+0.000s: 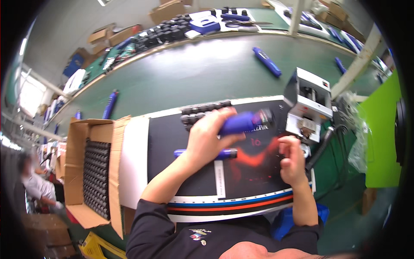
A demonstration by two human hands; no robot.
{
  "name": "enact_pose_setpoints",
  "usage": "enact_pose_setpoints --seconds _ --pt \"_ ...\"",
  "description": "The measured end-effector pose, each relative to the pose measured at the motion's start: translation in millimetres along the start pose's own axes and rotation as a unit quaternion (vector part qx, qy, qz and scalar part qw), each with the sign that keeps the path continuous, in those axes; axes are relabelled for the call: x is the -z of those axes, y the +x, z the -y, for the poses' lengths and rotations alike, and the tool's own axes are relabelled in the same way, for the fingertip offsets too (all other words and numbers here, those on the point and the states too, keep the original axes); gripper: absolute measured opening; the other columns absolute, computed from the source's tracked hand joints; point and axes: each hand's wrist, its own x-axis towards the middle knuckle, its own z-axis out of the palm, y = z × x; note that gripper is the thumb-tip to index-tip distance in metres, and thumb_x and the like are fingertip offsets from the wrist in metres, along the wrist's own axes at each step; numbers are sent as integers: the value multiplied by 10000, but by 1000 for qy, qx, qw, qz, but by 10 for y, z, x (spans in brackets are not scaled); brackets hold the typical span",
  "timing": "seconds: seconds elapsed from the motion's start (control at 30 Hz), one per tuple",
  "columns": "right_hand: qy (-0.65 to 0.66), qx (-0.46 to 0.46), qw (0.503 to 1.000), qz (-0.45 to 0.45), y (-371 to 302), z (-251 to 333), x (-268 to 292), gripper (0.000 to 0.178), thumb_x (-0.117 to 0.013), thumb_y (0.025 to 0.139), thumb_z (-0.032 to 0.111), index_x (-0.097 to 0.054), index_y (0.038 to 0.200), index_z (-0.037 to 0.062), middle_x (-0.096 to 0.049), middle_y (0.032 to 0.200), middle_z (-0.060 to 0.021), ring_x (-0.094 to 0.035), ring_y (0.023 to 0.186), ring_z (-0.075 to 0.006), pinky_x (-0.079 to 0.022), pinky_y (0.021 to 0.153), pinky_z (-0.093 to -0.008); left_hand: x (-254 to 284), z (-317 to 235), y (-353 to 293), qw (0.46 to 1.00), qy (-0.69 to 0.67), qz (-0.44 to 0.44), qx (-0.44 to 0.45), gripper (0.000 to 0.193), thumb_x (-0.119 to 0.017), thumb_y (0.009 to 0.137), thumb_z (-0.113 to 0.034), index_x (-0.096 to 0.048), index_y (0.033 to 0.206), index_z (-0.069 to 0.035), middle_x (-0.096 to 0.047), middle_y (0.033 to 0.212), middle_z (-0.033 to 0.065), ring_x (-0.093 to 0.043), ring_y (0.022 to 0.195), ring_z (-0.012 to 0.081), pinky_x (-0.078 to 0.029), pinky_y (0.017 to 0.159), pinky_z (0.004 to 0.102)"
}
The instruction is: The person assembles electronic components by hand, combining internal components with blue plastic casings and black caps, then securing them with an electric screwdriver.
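One blue cylinder (241, 122) inside the left hand's (207, 138) curled fingers (224, 115).

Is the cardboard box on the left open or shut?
Open. The cardboard box has its flaps folded outward, and rows of small dark parts fill the inside.

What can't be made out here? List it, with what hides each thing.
- Head view: the part of the blue cylinder inside the left hand is covered by its fingers.
- Whatever the right hand may pinch is too small and hidden by its curled fingers.
- Parts in the cardboard box: too small and dark to tell apart.
- Person at the left edge: blurred and cut off by the rim.
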Motion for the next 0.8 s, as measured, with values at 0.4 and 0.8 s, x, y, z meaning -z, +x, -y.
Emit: enact_pose_setpoints --seconds 0.4,0.8 --pt "-126 -74 959 -243 -33 290 698 289 -568 1055 197 -546 1281 19 -539 965 -38 -481 795 -106 -419 725 -259 1034 2687 29 835 351 -8 423 547 -659 927 -247 -489 1393 -16 -549 1309 298 -538 1238 472 -453 1057 536" --pt "-341 -352 865 -111 -137 -172 942 589 -599 1010 434 -449 1453 74 -606 1269 -228 -645 1090 -447 -511 897 -510 -805 1458 1797 961 210 157 87 548 -580 1005 -370 -453 1509 -196 -560 1425 219 -548 1322 363 -471 1079 468"
